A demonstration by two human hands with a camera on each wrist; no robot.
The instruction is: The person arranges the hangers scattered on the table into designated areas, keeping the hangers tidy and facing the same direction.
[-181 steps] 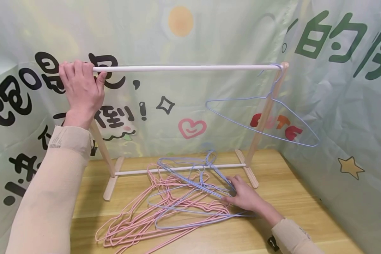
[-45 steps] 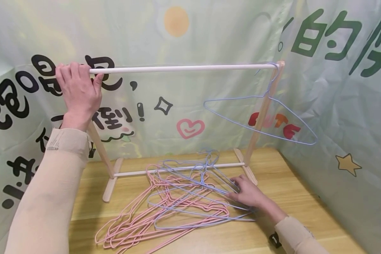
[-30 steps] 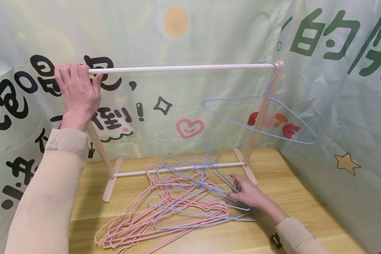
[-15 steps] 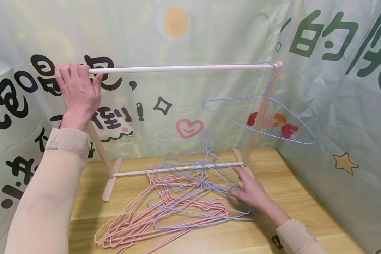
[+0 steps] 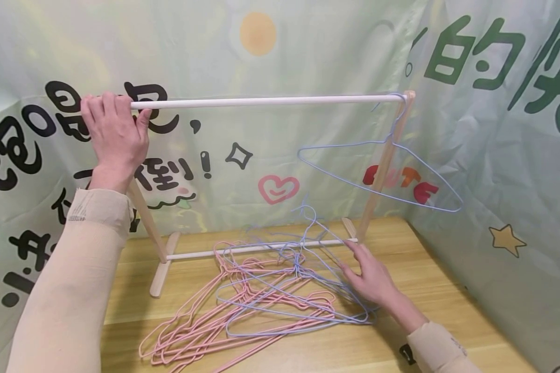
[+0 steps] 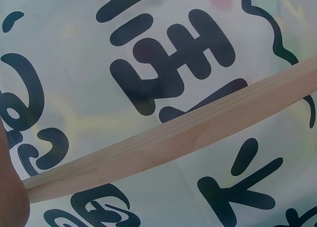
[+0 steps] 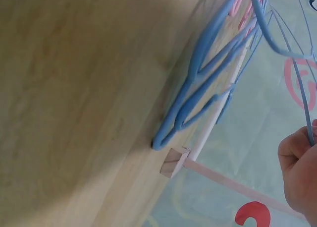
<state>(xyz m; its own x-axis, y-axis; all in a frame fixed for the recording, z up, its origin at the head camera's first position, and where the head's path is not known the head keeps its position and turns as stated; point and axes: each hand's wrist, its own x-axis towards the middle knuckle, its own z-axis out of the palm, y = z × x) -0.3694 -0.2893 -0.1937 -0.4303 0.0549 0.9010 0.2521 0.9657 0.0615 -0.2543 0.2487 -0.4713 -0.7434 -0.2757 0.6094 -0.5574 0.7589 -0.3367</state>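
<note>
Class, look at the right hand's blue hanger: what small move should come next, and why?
Probably the right hand should raise its blue hanger clear of the piled hangers: in the head view it overlaps them, while the rail has bare length beside its one hung hanger.

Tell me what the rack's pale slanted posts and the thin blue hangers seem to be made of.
Pale slanted posts: wood, apparently unvarnished; grain lines show. Thin blue hangers: perhaps plastic-coated metal wire, smooth and evenly coloured; core hidden.

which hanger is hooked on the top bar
The blue hanger at the right end of the top bar; the other blue hangers and pink hangers are off it, below.
</note>
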